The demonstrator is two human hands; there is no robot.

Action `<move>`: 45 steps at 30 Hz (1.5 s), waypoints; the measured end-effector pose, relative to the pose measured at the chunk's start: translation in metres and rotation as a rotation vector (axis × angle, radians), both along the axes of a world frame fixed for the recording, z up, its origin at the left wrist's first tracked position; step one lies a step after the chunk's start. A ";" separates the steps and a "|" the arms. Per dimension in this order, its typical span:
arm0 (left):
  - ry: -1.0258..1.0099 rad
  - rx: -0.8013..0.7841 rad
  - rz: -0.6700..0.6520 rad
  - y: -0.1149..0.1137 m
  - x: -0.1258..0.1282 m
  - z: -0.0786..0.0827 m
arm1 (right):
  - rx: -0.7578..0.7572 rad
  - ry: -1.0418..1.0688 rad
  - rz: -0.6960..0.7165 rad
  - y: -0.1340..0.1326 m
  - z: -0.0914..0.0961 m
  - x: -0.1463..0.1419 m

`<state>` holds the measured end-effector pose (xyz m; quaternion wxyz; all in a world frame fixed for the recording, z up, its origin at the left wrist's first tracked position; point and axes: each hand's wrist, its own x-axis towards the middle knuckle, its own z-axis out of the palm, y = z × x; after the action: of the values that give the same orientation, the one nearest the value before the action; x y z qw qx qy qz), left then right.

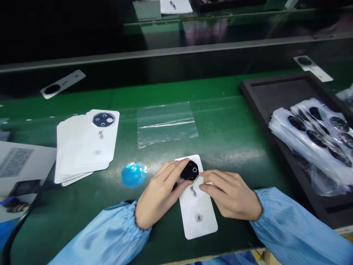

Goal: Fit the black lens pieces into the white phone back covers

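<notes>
Btwn both hands, near the bench (116,228) edge, white card (197,207) lies flat, long axis fore-aft, far end angled L. L hand (159,195), nearer its black plate (190,170), holds that btwn thumb & fingers; R hand (234,197) bunches fingertips by card's R edge, can't tell if pinching.

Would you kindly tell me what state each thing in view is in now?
White rounded-corner panel: flat on the green bench.
Black, roughly octagonal piece: on that panel, left hand at its edge.
Right hand: fingertips close together beside the black piece.
Stacked white panels: loosely fanned, flat.
Clear plastic sheet: flat, creased.
Blue translucent films: lying overlapped.
Dark grey rectangular tray: holding overlapping, dark-spotted white pieces.
</notes>
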<state>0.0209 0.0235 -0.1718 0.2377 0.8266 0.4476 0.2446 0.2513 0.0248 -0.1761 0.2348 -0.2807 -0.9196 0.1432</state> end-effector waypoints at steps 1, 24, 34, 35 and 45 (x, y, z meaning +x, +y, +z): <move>0.002 0.003 0.007 0.000 0.000 0.000 | 0.002 -0.002 -0.001 0.000 0.000 0.000; 0.080 -0.004 0.100 -0.005 0.011 0.008 | 0.014 -0.055 -0.054 -0.003 0.002 0.001; 0.064 -0.018 0.105 -0.003 0.015 0.006 | -0.103 0.000 -0.093 0.000 0.004 0.002; 0.064 -0.016 0.107 -0.003 0.015 0.006 | -0.121 0.012 -0.096 0.000 0.004 0.002; 0.097 0.004 0.092 0.003 0.016 0.009 | -0.171 0.017 -0.095 0.000 0.005 0.002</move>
<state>0.0366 0.0263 -0.1626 0.2027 0.8166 0.4956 0.2155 0.2535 0.0251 -0.1707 0.2244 -0.3418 -0.8876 0.2122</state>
